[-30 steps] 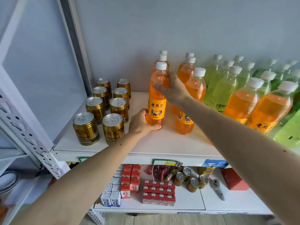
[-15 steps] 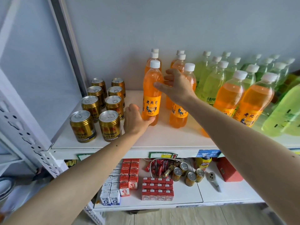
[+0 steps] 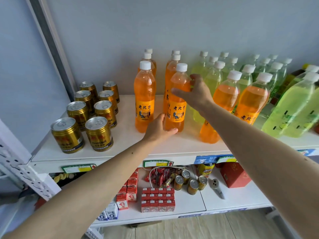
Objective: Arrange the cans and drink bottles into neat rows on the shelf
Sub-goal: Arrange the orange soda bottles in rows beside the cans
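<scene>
Head view looks down on a white shelf (image 3: 120, 149) against a pale wall, with your two bare forearms reaching in from below. Across the right half of the shelf stand green drink bottles (image 3: 215, 78) in several rows running back to the wall, and two more orange bottles (image 3: 226, 99) stand in front of them, partly behind your right arm. At the left end, eight gold cans (image 3: 98, 133) stand upright in two tidy columns. Between the cans and the green bottles, two short columns of orange bottles run front to back.

The bottle that matters is the front orange bottle (image 3: 177, 107) of the right-hand column. It stands upright, long axis vertical, white cap up, level with the front bottle of the left column (image 3: 144, 100) and just beside it.

Your right hand (image 3: 196, 94) comes from the bottle's right, fingers curled around its shoulder, thumb across the front. Your left hand (image 3: 159, 128) sits low, between the two front bottles, fingers fairly straight and pressed against the bottle's base. Both hands touch it, so the bottle lies directly ahead of the left hand and to the left of the right.
</scene>
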Action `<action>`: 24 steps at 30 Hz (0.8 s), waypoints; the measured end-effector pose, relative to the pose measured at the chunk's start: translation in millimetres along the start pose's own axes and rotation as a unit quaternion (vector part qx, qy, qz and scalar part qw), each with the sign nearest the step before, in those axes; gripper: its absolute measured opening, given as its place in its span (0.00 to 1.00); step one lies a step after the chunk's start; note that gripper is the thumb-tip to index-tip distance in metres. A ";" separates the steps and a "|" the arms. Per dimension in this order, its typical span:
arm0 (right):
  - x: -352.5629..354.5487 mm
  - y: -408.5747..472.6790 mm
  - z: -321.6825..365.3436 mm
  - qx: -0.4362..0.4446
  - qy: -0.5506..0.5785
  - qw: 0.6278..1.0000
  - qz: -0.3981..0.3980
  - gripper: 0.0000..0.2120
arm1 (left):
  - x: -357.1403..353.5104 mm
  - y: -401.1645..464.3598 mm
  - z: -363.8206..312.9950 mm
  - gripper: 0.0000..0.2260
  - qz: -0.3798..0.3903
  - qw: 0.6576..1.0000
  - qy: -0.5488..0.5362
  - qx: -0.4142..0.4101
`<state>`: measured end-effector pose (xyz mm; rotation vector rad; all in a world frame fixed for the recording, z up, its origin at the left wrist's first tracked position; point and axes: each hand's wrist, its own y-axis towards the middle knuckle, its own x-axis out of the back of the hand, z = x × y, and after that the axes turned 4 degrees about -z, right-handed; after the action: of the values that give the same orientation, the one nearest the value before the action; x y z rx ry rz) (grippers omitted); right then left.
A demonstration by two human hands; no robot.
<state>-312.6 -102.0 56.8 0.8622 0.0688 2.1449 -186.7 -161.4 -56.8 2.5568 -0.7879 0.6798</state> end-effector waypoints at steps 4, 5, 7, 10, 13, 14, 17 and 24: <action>-0.5 9.3 3.7 0.024 0.009 1.000 0.016 0.30 | -10.1 17.4 -3.9 0.29 -0.010 0.999 -0.028 0.030; 0.3 12.3 4.6 0.024 0.013 0.999 0.020 0.27 | -12.1 19.9 -3.5 0.29 -0.018 0.998 -0.041 0.034; 3.0 18.8 6.3 0.025 0.000 0.999 0.029 0.23 | -14.9 21.2 -2.3 0.27 -0.031 0.996 -0.074 0.037; 6.0 28.9 7.0 0.018 -0.009 0.999 0.026 0.21 | -14.8 20.4 -2.4 0.24 -0.033 0.993 -0.115 0.024; 7.0 33.8 6.8 0.007 0.001 1.000 0.025 0.20 | -12.7 21.0 -4.0 0.23 -0.022 0.992 -0.125 0.016; 6.9 34.3 6.2 0.006 0.007 1.000 0.027 0.20 | -12.7 21.3 -4.2 0.23 -0.020 0.992 -0.124 0.016; 6.4 33.5 4.8 0.005 0.016 0.999 0.031 0.20 | -12.5 20.8 -4.6 0.24 -0.015 0.993 -0.118 0.017; 6.2 27.1 -0.8 0.011 0.015 0.999 0.028 0.20 | -13.0 20.0 -5.9 0.24 -0.010 0.995 -0.101 0.021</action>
<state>-333.9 -115.7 68.3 0.8530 0.0838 2.2135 -210.1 -168.5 -54.9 2.6984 -0.8188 0.4411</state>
